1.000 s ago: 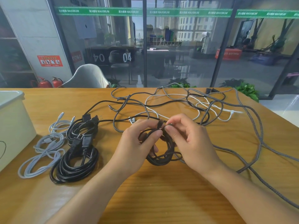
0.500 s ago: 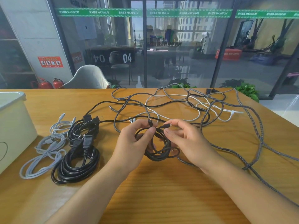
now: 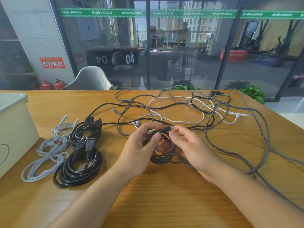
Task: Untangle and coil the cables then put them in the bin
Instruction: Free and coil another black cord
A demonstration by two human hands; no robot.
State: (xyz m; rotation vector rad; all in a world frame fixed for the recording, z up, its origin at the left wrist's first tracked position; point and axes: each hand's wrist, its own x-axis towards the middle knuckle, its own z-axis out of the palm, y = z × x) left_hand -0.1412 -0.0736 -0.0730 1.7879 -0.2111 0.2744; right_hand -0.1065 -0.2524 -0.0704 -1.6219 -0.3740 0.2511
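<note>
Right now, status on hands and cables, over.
Left hand grips dark coil. Right hand pinches its plug end. Four coils wait beside bin. Tangle still loose behind.

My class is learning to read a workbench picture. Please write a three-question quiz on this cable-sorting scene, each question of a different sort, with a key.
1. True or false: the coiled black power cable lies inside the bin.
2. Which hand pinches the connector tip? A left hand B right hand
3. Fill in: the left hand holds a small dark ____ of cable.

Key: 1 false; 2 B; 3 coil.
</note>
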